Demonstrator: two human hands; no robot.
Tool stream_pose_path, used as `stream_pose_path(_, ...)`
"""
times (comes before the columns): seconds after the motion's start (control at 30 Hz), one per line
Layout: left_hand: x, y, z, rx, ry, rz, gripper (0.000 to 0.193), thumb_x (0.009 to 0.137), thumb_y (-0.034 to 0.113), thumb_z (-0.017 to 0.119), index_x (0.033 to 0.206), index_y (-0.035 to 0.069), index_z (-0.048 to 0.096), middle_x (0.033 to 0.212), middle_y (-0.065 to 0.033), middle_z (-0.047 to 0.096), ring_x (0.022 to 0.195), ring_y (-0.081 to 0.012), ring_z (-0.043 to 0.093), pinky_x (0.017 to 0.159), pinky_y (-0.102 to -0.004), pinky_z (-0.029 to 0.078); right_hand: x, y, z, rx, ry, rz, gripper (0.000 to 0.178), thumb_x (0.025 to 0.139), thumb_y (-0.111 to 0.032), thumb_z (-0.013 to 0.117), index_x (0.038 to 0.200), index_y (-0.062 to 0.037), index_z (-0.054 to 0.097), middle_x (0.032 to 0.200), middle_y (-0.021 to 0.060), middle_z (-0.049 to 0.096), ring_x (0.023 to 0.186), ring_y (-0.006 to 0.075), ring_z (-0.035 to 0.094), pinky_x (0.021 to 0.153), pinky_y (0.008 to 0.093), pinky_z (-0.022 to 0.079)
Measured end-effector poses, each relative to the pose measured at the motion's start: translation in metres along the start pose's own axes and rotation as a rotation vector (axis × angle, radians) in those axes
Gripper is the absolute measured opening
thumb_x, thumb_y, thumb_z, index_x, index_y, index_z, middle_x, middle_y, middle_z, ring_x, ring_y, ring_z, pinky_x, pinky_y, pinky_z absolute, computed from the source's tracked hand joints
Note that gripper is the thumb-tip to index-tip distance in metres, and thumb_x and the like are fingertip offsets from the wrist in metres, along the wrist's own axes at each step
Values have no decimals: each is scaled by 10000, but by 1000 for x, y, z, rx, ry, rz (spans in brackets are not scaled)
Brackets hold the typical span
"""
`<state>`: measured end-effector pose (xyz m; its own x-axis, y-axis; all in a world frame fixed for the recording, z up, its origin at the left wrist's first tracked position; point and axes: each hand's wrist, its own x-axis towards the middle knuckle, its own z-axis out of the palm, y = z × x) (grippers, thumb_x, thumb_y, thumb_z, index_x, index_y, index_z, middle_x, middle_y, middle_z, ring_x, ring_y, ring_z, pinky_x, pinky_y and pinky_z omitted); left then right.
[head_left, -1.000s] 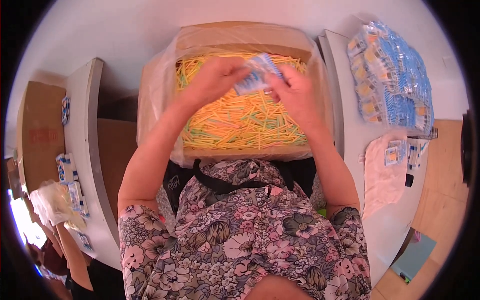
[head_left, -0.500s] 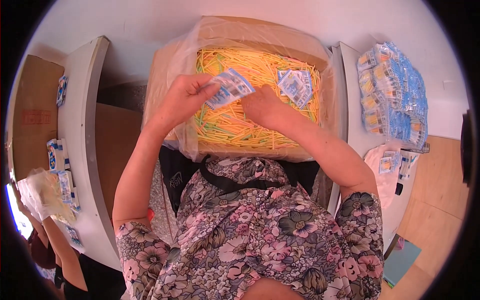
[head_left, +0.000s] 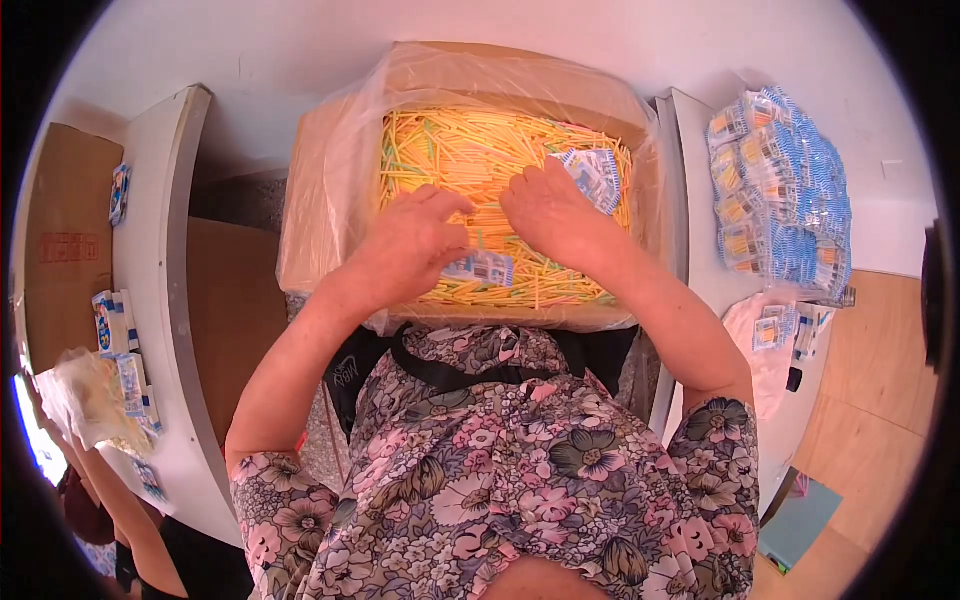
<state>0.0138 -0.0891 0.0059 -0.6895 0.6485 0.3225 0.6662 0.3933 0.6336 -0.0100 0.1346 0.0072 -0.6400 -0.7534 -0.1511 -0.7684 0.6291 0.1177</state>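
Note:
A cardboard box (head_left: 330, 215) lined with clear plastic stands in front of me, filled with thin yellow, green and pinkish sticks (head_left: 455, 150). My left hand (head_left: 412, 245) is low over the sticks, fingers curled toward the middle. A small blue-and-white clear packet (head_left: 484, 268) juts out from under that hand, its other end hidden by the fingers. Beside it, my right hand (head_left: 555, 212) reaches into the sticks with bent fingers pressed together; what they grip, if anything, is hidden. More such packets (head_left: 598, 178) lie on the sticks just beyond my right hand.
On the right-hand table, filled blue-edged packets (head_left: 775, 190) form a large heap, with a pink cloth or bag (head_left: 760, 350) nearer me. The left table (head_left: 165, 330) carries small packs and a carton (head_left: 62, 240). At lower left, another person's arm (head_left: 130, 510) reaches toward a clear bag (head_left: 85, 395).
My left hand has lowered to the sticks, and its packet has turned and dropped toward the near side. My right hand has shifted slightly right, its fingers now bent over the sticks.

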Motion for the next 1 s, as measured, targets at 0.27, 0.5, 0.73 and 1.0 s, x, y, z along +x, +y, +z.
stream_pose_path(0.27,17,-1,41,-230,-183,-103,59,782,29,645,839,14,642,917,-169,602,840,-340,599,688,-390,470,-18,-3,-24,314,-25,51,139,866,-163,543,919,-36,527,780,83,573,744,223,569,675,343,431)
stream_pose_path(0.5,16,12,60,-357,33,-130,94,770,-6,629,853,24,662,789,-153,564,755,-341,588,650,-392,469,-41,-16,-3,1361,365,550,344,855,-311,666,885,4,530,627,65,532,566,127,537,508,300,412)
stream_pose_path(0.73,24,26,75,-414,2,-78,128,785,-35,617,901,7,652,925,-141,591,824,-266,603,701,-320,481,-43,-15,17,1271,649,556,239,836,-199,664,748,-8,551,629,59,547,556,103,501,517,281,415)
stream_pose_path(1.0,26,22,84,-913,4,-538,111,882,69,629,915,-35,647,782,52,594,730,-21,505,639,-219,432,-121,-11,34,962,329,609,192,815,-190,593,757,-7,593,672,182,597,625,294,608,585,373,459)
